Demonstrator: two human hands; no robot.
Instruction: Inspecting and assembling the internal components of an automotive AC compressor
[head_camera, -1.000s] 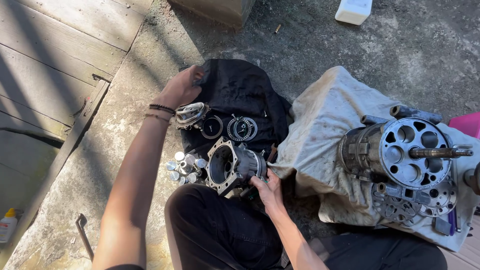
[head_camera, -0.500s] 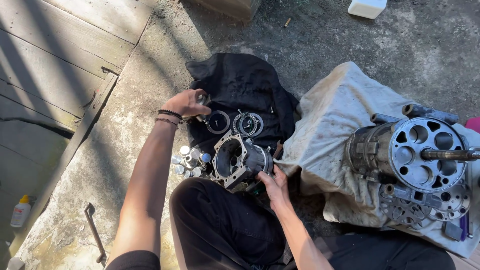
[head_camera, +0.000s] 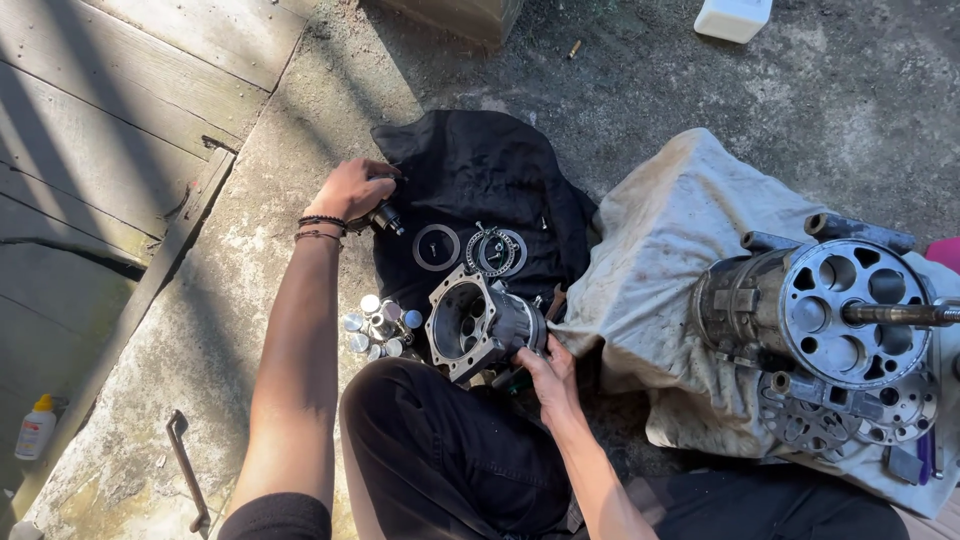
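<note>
Parts spread on the black cloth (head_camera: 500, 180)

Your left hand (head_camera: 350, 190) pinches a small fitting (head_camera: 385, 217) at its left edge; right hand (head_camera: 545, 375) grips the metal housing (head_camera: 480, 325), steadying it.

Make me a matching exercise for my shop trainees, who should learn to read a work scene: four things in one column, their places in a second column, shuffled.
Things:
1. metal housing
2. flat rings
3. small bottle
4. drum with round holes

Places:
A. on the pale cloth, far right
B. on the wooden boards, far left
C. at the right hand, by the knee
D. on the black cloth, beside the left hand

Pairs: 1-C, 2-D, 3-B, 4-A
</note>
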